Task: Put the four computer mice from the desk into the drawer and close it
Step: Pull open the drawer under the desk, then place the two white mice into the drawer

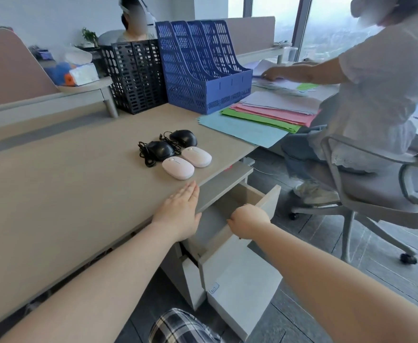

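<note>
Head view: four mice sit in a tight cluster on the desk [54,174] near its front edge, none in the drawer. Two black wired ones at the back, black mouse on the left [160,149] and black mouse on the right [183,138], their cords bundled beside them. Two pale pink ones in front: near pink mouse [178,167], far pink mouse [197,156]. The pinks lie side by side, just in front of the blacks.

Left hand [179,209] lies flat, palm down, fingers straight and together, on the desk edge just short of the near pink mouse, holding nothing.

Right hand [248,221] is curled over the top front edge of the drawer [267,200], fingers wrapped on it. Drawer is pulled out partway under the desk edge; the part of the inside that shows is bare.

Behind the mice: blue file rack [203,70], black file rack [133,75], coloured paper sheets [260,120] spread to the right. A seated person in white [381,95] works at the papers on an office chair [376,194].
</note>
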